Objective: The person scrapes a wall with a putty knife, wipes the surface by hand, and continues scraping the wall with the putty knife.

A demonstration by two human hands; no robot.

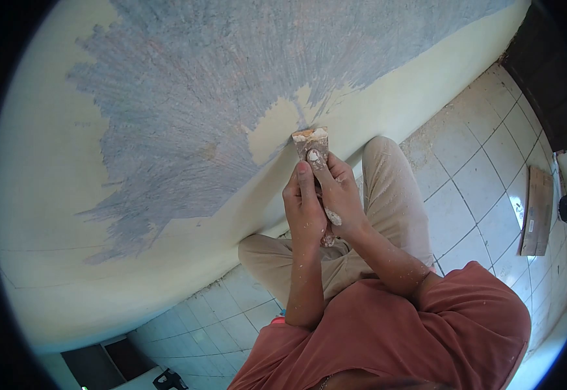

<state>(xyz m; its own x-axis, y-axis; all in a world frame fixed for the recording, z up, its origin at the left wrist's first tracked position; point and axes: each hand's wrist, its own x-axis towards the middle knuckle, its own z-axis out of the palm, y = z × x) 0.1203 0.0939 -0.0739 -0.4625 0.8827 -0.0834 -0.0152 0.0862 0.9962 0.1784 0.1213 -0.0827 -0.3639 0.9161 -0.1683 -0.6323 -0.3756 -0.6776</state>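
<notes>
A scraper (310, 144) with a broad flat blade, crusted with pale residue, is held with its edge at the wall (273, 133). My right hand (342, 194) is wrapped round it, thumb laid along the blade and smeared with white. Pressed against it from the other side, my left hand (304, 205) is also closed on the scraper, its thumb pointing up. Most of the handle is hidden inside both hands; its end shows below them. Around the blade the wall is partly cream paint and partly a scraped grey-blue patch (186, 117) with streaks fanning outward.
My bent knees (397, 188) are close to the wall on either side of the hands. White floor tiles (472, 188) carry dust and flakes along the wall's foot. To the right are a brown board (537, 211), a dark bucket-like container (566, 209) and a dark door-like panel (553, 78).
</notes>
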